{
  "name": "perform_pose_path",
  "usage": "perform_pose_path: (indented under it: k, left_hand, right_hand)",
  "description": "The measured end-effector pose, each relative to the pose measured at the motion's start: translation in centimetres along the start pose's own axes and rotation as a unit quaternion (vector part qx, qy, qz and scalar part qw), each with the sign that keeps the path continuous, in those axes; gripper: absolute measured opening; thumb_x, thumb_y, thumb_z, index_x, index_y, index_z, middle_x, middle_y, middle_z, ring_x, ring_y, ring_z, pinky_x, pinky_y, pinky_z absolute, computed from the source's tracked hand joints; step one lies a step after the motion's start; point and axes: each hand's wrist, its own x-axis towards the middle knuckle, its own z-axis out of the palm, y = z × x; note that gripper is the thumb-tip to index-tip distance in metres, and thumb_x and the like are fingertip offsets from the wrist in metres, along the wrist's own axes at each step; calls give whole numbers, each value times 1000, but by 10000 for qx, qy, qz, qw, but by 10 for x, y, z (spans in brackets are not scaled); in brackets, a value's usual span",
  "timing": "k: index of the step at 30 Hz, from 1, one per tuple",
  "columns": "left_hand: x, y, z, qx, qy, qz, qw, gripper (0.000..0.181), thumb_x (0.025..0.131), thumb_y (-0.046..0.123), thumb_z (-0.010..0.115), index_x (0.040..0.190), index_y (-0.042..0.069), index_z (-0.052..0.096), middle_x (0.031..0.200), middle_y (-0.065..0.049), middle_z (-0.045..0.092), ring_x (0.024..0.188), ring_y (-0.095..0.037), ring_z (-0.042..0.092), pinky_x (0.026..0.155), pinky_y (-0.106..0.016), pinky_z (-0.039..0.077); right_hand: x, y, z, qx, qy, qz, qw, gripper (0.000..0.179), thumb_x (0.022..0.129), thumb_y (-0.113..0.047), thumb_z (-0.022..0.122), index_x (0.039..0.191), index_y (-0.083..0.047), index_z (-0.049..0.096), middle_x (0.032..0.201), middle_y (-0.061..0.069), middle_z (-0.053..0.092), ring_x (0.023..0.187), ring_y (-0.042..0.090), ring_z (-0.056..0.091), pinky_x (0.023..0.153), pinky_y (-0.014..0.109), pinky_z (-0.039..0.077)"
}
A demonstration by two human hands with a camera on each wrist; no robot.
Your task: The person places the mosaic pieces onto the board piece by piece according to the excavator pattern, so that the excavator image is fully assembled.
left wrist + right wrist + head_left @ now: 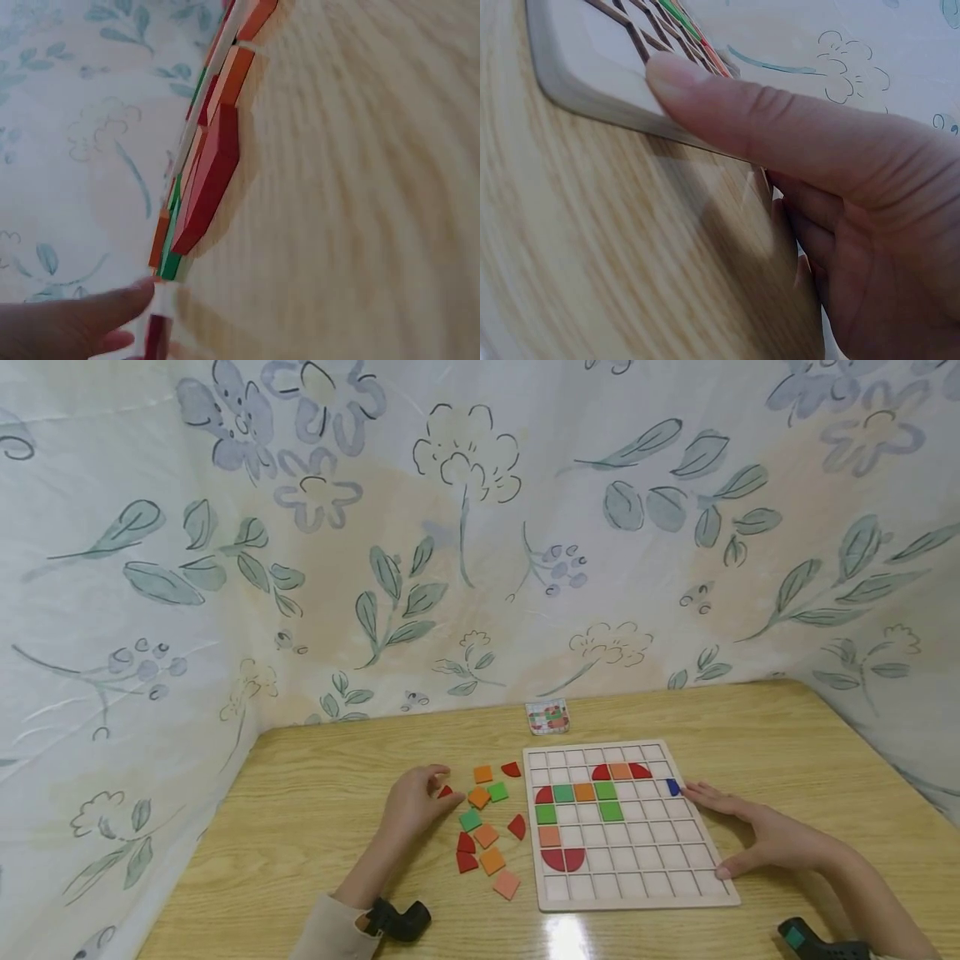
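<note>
- While its thumb and fingers stand apart, curved about a red quarter-round [445,791], the left hand [417,800] hovers low over the table [300,827]; whether it has hold of that piece I cannot tell.
- Next come the loose pieces [492,861], flat and smooth: squares in orange, salmon, green and teal, and more red quarter-rounds, two of them close together.
- Behind the board's far left corner lies a small card [548,718], printed with a coloured grid pattern, its details too small to read.
- The pale board [626,860], marked with a square grid, lies flat on the table. Its pieces sit mostly to the left: two red quarter-rounds flank a salmon square near the top; below, red, teal, orange and green run in a row.
- A dark blue piece [672,787] lies at the board's right edge.
- The right hand [780,833] is spread, thumb resting on the near right corner, straight fingers beside the blue piece, gripping nothing.
</note>
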Motion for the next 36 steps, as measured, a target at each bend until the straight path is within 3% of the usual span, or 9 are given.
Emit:
perform_pose_path:
  k: [5, 8, 10, 14, 17, 21, 27, 31, 36]
  left_hand:
    - [1, -7, -9, -297, -590, 906, 9937, 36, 81, 5, 66, 117, 10, 63, 104, -5, 66, 98, -23, 59, 86, -42, 46]
    - [2, -8, -14, -358, -862, 1227, 9880, 42, 77, -5, 63, 117, 7, 62, 101, -7, 66, 96, -24, 59, 85, -43, 47]
    - [2, -9, -14, -189, -776, 1132, 9904, 40, 77, -2, 66, 116, 7, 63, 95, -5, 65, 90, -21, 60, 81, -40, 48]
    - [3, -9, -11, 131, -466, 572, 9972, 38, 78, 18, 73, 113, 10, 64, 86, 0, 62, 79, -14, 56, 73, -33, 47]
    - [1, -8, -11, -3, -407, 218, 9989, 42, 76, 25, 75, 115, 11, 64, 85, 2, 60, 78, -13, 54, 72, -32, 47]
    - [-1, -9, -16, -299, -624, 377, 9969, 46, 76, 15, 75, 119, 8, 62, 92, -2, 64, 85, -18, 58, 76, -36, 48]
    - [-2, -11, -18, -475, -964, 897, 9902, 46, 78, 2, 69, 123, 5, 59, 104, -8, 66, 89, -21, 60, 75, -32, 49]
    - [-2, -10, -13, -449, -878, 906, 9910, 42, 78, 2, 70, 119, 5, 61, 95, -7, 64, 77, -15, 56, 66, -25, 46]
    - [-1, -9, -9, -670, -959, 848, 9895, 40, 79, 2, 69, 118, 6, 62, 99, -8, 64, 71, -12, 51, 62, -23, 45]
  right_hand:
    - [1, 0, 1, -31, 4, -33, 10000, 87, 70, -21, 78, 144, -15, 32, 146, -22, 17, 116, -30, 9, 85, 74, 17]
    - [2, 0, 1, -54, 21, -39, 10000, 88, 70, -21, 78, 144, -15, 33, 146, -21, 18, 116, -30, 9, 85, 74, 17]
    - [2, 0, 1, -71, 29, -44, 10000, 87, 70, -21, 79, 144, -15, 33, 147, -19, 18, 116, -30, 9, 85, 74, 17]
    - [2, -1, 1, -83, 29, -43, 10000, 88, 70, -22, 78, 144, -15, 32, 147, -19, 17, 116, -31, 9, 85, 74, 17]
    - [2, -1, 1, -96, 32, -55, 9999, 88, 70, -22, 78, 144, -15, 32, 148, -18, 17, 116, -31, 9, 85, 74, 17]
    - [3, -1, 1, -124, 40, -76, 9999, 88, 70, -22, 78, 144, -15, 33, 148, -16, 17, 116, -30, 9, 85, 74, 17]
    - [3, 1, 2, -110, 49, -35, 9999, 88, 69, -22, 79, 144, -16, 33, 149, -12, 17, 114, -31, 9, 85, 74, 17]
    - [2, 3, 2, -112, 35, -26, 9999, 89, 69, -23, 79, 144, -16, 32, 147, -19, 16, 113, -31, 8, 85, 74, 16]
    - [0, 5, 2, -136, 24, -84, 9999, 88, 70, -23, 78, 144, -15, 32, 141, -31, 15, 115, -31, 8, 85, 75, 15]
